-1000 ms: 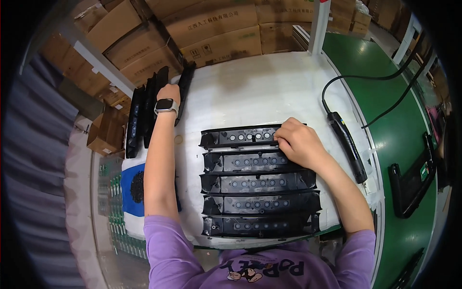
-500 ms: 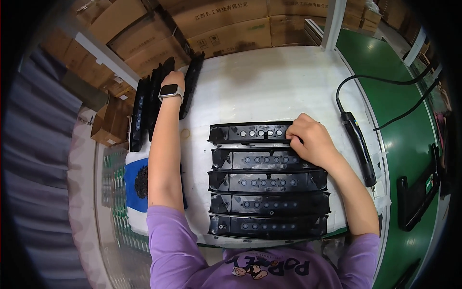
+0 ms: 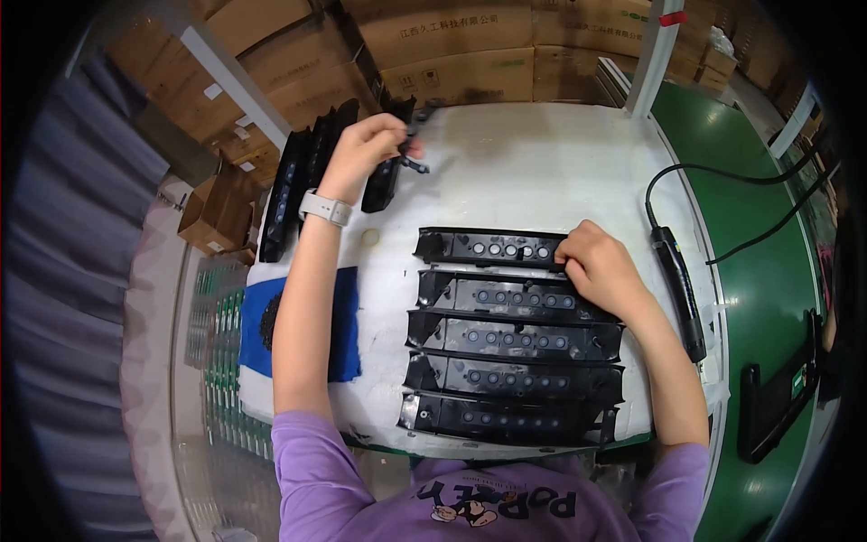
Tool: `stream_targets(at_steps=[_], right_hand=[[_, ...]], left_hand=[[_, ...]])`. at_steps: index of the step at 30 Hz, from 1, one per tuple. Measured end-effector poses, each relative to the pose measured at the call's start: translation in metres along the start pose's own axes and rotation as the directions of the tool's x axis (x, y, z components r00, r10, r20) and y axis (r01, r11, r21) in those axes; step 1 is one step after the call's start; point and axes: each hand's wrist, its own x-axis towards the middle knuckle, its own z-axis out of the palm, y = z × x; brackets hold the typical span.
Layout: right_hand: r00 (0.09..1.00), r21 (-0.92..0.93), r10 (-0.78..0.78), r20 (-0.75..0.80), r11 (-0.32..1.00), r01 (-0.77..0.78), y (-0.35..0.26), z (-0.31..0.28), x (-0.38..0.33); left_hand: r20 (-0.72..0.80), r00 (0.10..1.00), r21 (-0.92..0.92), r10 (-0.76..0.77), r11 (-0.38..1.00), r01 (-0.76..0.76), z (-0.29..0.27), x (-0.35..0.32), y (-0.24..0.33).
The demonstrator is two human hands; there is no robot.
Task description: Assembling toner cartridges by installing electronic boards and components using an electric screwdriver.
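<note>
My left hand is raised at the back left, its fingers closed on a thin dark strip with small round knobs; part of the strip is hidden by the fingers. Below and beside it lie several upright black plastic housings, one of them just under the hand. My right hand is closed on the right end of the topmost black housing in the front row. That housing shows bright round holes along its middle. Beneath it, several like housings lie in parallel, with dull grey-blue discs in their holes.
A corded black hand tool lies at the right of the white padded table. A blue cloth bears small dark pieces. Farther right, a green surface holds a black frame. Cardboard boxes stand behind.
My left hand has come up and right from among the back-left housings, now with the knobbed strip in it. My right hand stays at the top housing's end. The view has shifted slightly.
</note>
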Motion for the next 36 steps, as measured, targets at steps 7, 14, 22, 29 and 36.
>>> stream_targets(at_steps=[7,14,22,29,36], right_hand=[[0.995,0.323,0.091,-0.03,0.943,-0.076,-0.023,-0.005,0.024],[0.891,0.896,0.249,0.379,0.144,-0.421,-0.045,-0.011,0.048],[0.907,0.941,0.332,0.26,0.124,-0.315,-0.032,-0.01,0.042],[0.92,0.878,0.349,0.18,0.364,-0.31,-0.023,-0.017,0.047],[0.985,0.371,0.138,0.103,0.914,-0.167,-0.006,0.01,0.037]], left_hand=[[0.366,0.925,0.03,-0.103,0.995,0.098,0.068,-0.054,0.051],[0.454,0.881,0.019,-0.131,0.99,0.137,0.102,-0.073,0.062],[0.468,0.869,-0.042,-0.159,0.978,0.202,0.104,-0.073,0.048],[0.257,0.965,0.045,-0.051,0.998,0.041,0.087,-0.061,0.028],[0.419,0.908,0.514,0.024,0.818,-0.259,0.091,-0.065,-0.009]])
